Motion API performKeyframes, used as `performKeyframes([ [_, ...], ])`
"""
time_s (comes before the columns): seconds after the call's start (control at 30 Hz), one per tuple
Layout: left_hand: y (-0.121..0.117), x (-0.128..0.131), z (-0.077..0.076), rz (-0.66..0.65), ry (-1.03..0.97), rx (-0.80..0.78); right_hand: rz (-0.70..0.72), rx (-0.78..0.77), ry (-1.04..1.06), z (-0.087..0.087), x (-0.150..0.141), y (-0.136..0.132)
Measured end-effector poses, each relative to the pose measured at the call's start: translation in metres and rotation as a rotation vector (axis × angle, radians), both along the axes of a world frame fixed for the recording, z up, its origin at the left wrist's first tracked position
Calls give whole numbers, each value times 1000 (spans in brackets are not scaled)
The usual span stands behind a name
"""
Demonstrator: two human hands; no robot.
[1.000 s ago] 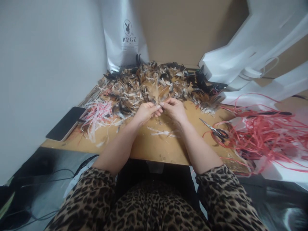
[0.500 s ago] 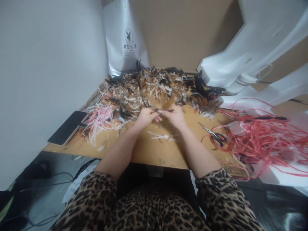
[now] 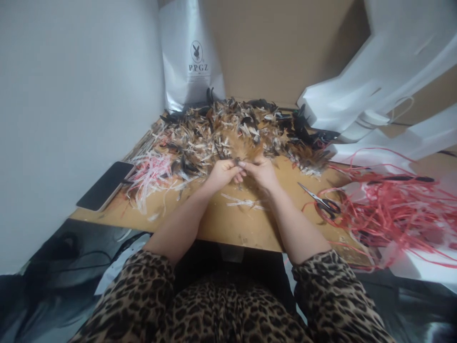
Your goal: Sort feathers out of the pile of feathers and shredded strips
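My left hand (image 3: 221,175) is pinching the base of a bunch of brown feathers (image 3: 245,148) between thumb and forefinger, its other fingers curling underneath. The bunch is fanning out away from me over the middle of the table (image 3: 228,227), just in front of the feather pile (image 3: 200,136). As I judge it, this pinch should be sitting low on the quills, firm enough that none is slipping, light enough that the vanes aren't creasing. My right hand (image 3: 263,174) is meeting it from the other side, thumb pressing on the same base, remaining fingers mostly hidden; it should be evening the quill ends while the left is bearing the hold. Whether anything thin is running between my fingertips, I cannot tell

Counting from the left: one smartphone (image 3: 105,186) is lying along the table's left edge; one heap of pink and white strips (image 3: 152,172) is sprawling beside it, too tangled for numbering; one silver bag (image 3: 194,93) is standing at the back edge; one pile is spreading in front of it, its feathers beyond counting; one bunch is sitting in my two hands; a few white strips (image 3: 246,203) are crossing nearer the front edge; one pair of scissors (image 3: 325,205) is resting toward the right edge, just beside one tangle of red ribbon (image 3: 400,209)
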State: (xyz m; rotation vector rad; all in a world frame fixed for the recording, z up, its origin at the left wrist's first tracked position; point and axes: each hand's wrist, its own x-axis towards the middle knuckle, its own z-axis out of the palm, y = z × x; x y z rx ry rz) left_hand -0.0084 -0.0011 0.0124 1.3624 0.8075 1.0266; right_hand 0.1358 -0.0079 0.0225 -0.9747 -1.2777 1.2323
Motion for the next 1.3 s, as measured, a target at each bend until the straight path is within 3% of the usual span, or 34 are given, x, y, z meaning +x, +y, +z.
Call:
performKeyframes([
  [0.57, -4, 6, 4, 62, 23, -136, -39, -14, 33, -17, 3, 8],
  [1.1, -6, 8, 3, 62, -33, -204, -19, -26, 71, -13, -2, 3],
  [1.3, -4, 9, 1, 64, -26, -226, -32, -66, 116, -20, -1, 7],
])
